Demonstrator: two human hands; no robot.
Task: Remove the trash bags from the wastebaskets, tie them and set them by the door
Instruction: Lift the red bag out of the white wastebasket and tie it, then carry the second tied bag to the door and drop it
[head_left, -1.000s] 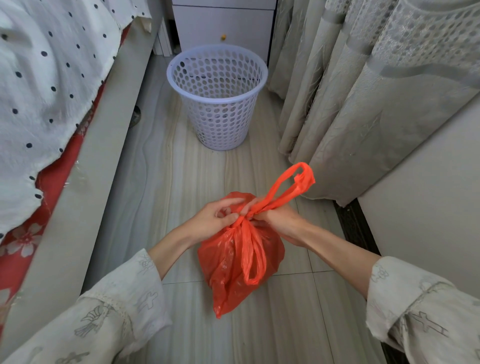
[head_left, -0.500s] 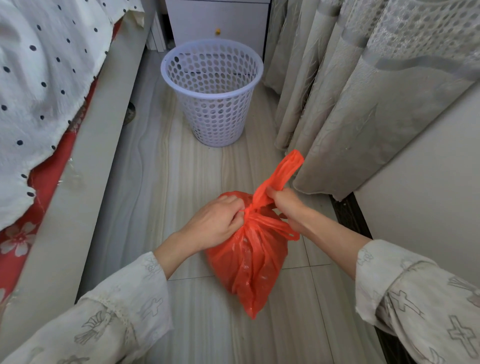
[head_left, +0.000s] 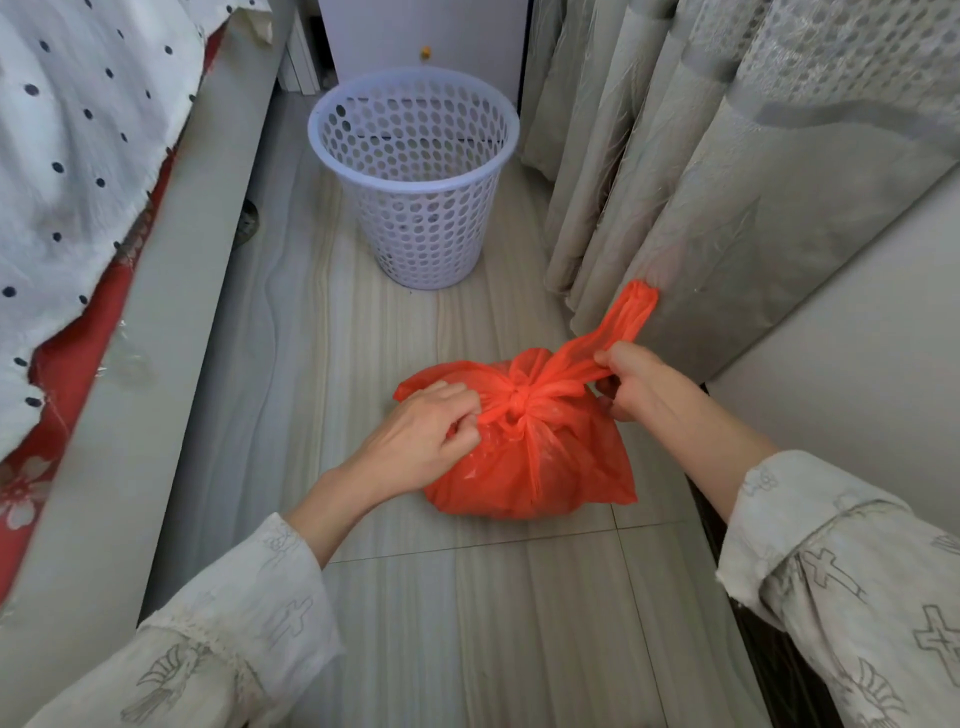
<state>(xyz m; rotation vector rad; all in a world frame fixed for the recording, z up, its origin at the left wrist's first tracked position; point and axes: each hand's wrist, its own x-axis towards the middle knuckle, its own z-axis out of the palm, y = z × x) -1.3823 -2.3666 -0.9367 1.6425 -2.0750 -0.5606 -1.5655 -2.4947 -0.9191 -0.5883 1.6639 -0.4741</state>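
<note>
Orange plastic trash bag (head_left: 524, 457) is out of the white perforated plastic wastebasket (head_left: 415, 176) and sitting on the tiled floor (head_left: 467, 623). Left hand (head_left: 415, 441) and right hand (head_left: 636, 382) each pinch a handle, knot looks about cinched. Door drop-off's not done yet.

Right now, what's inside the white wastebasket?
Nothing visible: the wastebasket has no liner, only bare perforated walls. Its bottom is hidden by the near rim. The red bag sits outside on the floor, gripped by both hands.
</note>
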